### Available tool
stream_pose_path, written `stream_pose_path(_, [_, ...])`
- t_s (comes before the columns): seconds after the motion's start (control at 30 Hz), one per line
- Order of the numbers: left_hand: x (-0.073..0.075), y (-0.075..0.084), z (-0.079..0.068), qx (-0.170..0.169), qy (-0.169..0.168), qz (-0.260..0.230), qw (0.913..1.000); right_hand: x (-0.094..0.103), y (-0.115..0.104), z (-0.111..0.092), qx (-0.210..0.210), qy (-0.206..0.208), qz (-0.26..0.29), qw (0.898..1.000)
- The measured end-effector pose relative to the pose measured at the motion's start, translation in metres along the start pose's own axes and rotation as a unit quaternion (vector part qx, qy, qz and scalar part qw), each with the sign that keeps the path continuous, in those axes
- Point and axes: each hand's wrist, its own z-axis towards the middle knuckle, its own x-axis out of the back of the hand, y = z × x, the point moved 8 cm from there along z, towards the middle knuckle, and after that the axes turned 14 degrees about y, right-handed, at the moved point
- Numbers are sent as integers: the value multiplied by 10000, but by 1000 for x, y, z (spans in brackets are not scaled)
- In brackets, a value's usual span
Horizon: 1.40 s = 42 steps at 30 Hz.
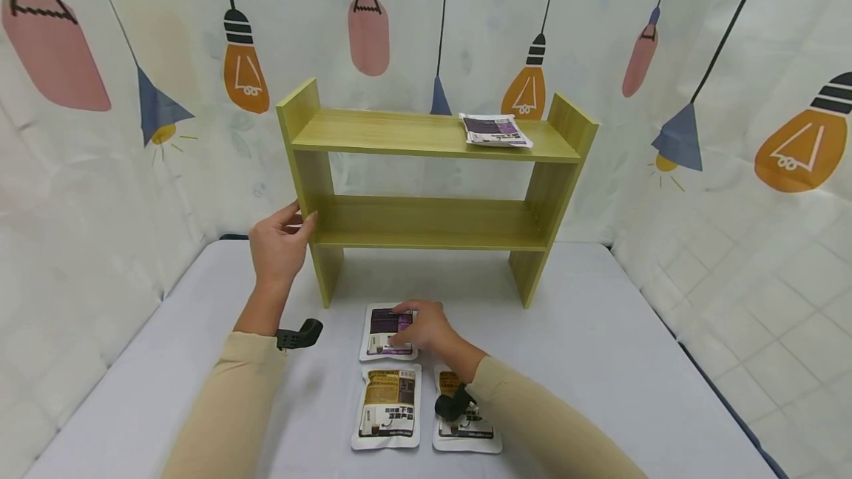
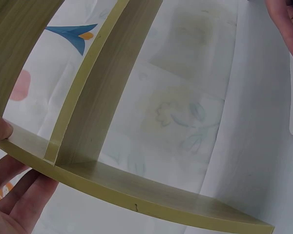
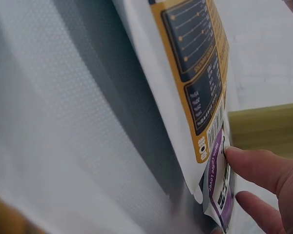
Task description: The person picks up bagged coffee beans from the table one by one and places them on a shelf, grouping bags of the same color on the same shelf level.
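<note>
Though grip unclear, right hand [image 1: 429, 327] on purple pouch [image 1: 381, 331].

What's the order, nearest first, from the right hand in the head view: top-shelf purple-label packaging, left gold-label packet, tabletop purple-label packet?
1. Tabletop purple-label packet, partly beneath the right hand.
2. Left gold-label packet, lower in view.
3. Top-shelf purple-label packaging, high up, to the right.

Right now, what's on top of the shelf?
On top of the shelf, toward its right end: a purple-labelled packet. Whatever lies beneath is covered; can't tell if more are stacked.
</note>
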Motion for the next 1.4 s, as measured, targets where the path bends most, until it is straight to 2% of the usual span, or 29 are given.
stream_pose_path(0.67, [2,1,-2,47,-45,7,10000,-2,-5,-1,340,-146,-424,9984])
stream_pose_path(0.93, [1,0,-1,80,-69,-6,9999,-3,-5,2,304,-232,-484,9981])
stream_pose_path(1.4, [1,1,-2,65,-47,-82,9999,-5,-5,5,252,-306,-268,9989])
